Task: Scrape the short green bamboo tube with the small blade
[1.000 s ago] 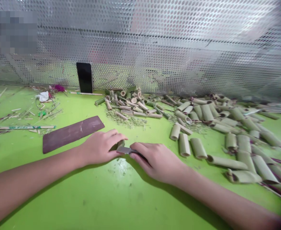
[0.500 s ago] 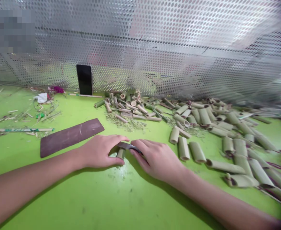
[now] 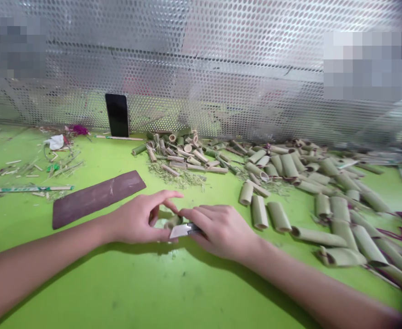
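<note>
A: What do the hands hold?
B: Left hand [image 3: 137, 219] pinches a short bamboo piece [image 3: 172, 222] on the green table [image 3: 173, 283]; right hand [image 3: 221, 228] grips a small blade [image 3: 179, 230] against it.
A: Any legible writing?
B: None; the print on the strip [image 3: 27, 188] at left is too small to read

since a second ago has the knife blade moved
Yes. The knife blade has come down toward the person, from the top of the bamboo piece to its near side, farther from the brown strip.
</note>
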`<act>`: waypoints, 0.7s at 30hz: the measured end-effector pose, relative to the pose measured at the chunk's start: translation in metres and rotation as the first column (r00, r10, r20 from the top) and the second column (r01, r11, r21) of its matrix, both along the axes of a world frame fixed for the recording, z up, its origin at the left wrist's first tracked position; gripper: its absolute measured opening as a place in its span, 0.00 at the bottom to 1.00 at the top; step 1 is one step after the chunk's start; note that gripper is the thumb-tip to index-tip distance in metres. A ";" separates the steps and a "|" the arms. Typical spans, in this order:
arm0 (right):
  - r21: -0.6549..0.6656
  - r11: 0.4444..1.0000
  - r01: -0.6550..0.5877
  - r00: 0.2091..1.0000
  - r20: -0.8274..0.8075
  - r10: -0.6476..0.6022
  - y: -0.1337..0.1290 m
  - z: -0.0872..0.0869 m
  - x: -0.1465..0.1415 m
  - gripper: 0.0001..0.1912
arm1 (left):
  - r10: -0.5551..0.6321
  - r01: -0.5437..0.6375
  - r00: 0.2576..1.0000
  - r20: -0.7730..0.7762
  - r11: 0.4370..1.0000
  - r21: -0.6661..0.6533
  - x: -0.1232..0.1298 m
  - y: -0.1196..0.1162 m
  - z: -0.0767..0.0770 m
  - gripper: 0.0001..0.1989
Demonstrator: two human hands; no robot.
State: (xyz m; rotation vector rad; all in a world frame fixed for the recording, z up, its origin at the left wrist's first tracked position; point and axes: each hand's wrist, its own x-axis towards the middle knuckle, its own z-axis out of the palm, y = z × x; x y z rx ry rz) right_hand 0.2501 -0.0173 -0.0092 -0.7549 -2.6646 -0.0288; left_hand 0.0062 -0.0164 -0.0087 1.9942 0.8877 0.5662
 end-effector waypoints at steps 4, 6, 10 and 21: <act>0.053 0.992 0.117 0.992 -0.053 -0.115 0.007 0.001 0.008 0.11 | 0.139 -0.133 0.973 0.182 0.990 -0.041 -0.003 0.003 0.000 0.23; 0.024 0.986 0.164 0.986 -0.002 -0.164 0.011 0.002 0.010 0.11 | 0.145 -0.126 0.957 0.252 0.988 -0.093 -0.004 0.004 0.000 0.17; -0.101 0.982 0.161 0.984 0.093 -0.152 0.013 0.001 0.007 0.12 | 0.096 -0.005 0.935 0.343 0.966 -0.257 -0.002 0.003 -0.001 0.21; -0.200 0.978 0.054 0.985 0.173 -0.019 0.007 0.011 -0.021 0.17 | 0.240 -0.171 0.846 0.476 0.968 -0.185 -0.006 0.007 0.006 0.27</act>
